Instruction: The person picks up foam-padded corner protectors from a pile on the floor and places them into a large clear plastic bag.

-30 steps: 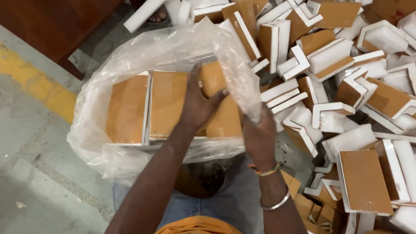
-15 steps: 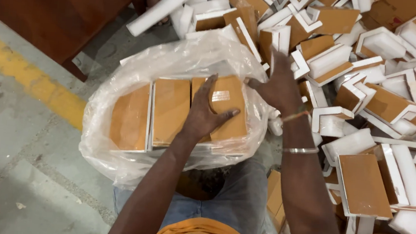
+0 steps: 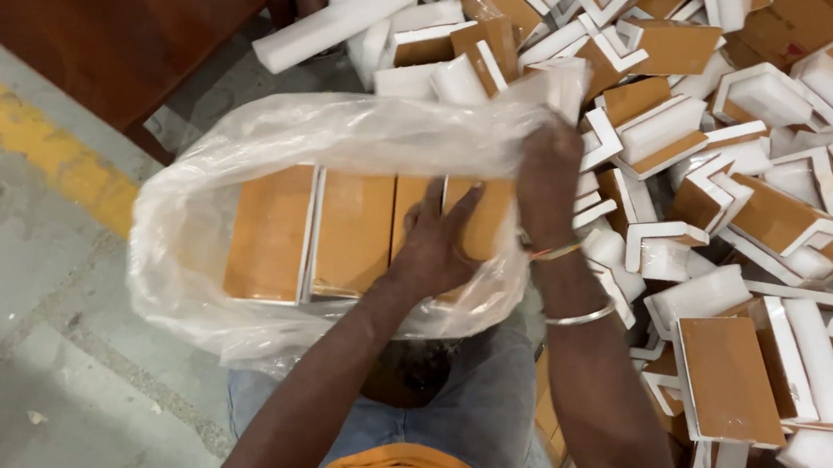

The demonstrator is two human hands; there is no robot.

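Note:
A clear plastic bag (image 3: 239,198) lies open in front of me on the floor. Inside it, flat tan blocks edged with white foam (image 3: 351,233) sit side by side in a row. My left hand (image 3: 436,241) is inside the bag, palm pressed on the rightmost block (image 3: 488,220), fingers spread. My right hand (image 3: 548,170) grips the bag's far right rim and pulls the plastic up. Two bangles circle my right wrist.
A big heap of loose tan-and-white foam-edged blocks (image 3: 736,252) fills the right and top. A white foam bar (image 3: 355,13) lies at the top. A dark brown wooden cabinet (image 3: 105,6) stands top left, with a yellow floor line (image 3: 33,145) below it.
My right hand left the blocks and moved up to grasp the bag's right rim. My left hand stayed pressed on the rightmost block in the bag.

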